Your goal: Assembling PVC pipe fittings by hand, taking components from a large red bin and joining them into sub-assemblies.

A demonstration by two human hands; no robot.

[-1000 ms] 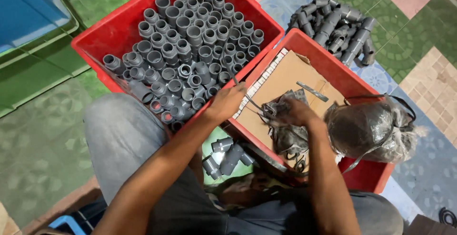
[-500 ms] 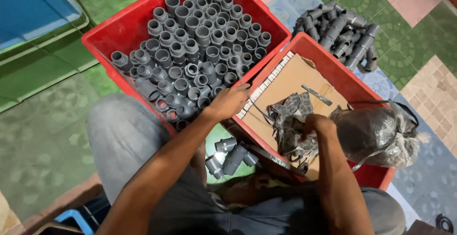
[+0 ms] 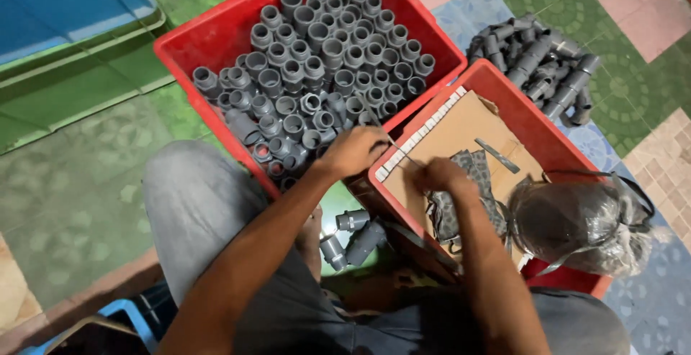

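Patterned floor tiles in green, blue and pink lie under two red plastic crates. Left hand (image 3: 356, 150) sits at the near edge of the large red crate (image 3: 216, 35), fingers curled against the grey plastic pipe couplings (image 3: 324, 60) that fill it upright, row on row; whether it grasps one, cannot tell. Right hand (image 3: 439, 176) rests closed over the rim of the smaller red crate (image 3: 504, 89), pinching a thin dark strip (image 3: 407, 155) above a brown cardboard sheet (image 3: 461, 128). Just beside that hand: patterned dark cloth (image 3: 468, 175), then a bulging clear plastic bag of dark parts (image 3: 576, 222). Three loose grey couplings (image 3: 353, 236) lie on the floor between the person's knees. Further out, a heap of grey pipe fittings (image 3: 540, 60) on the tiles.
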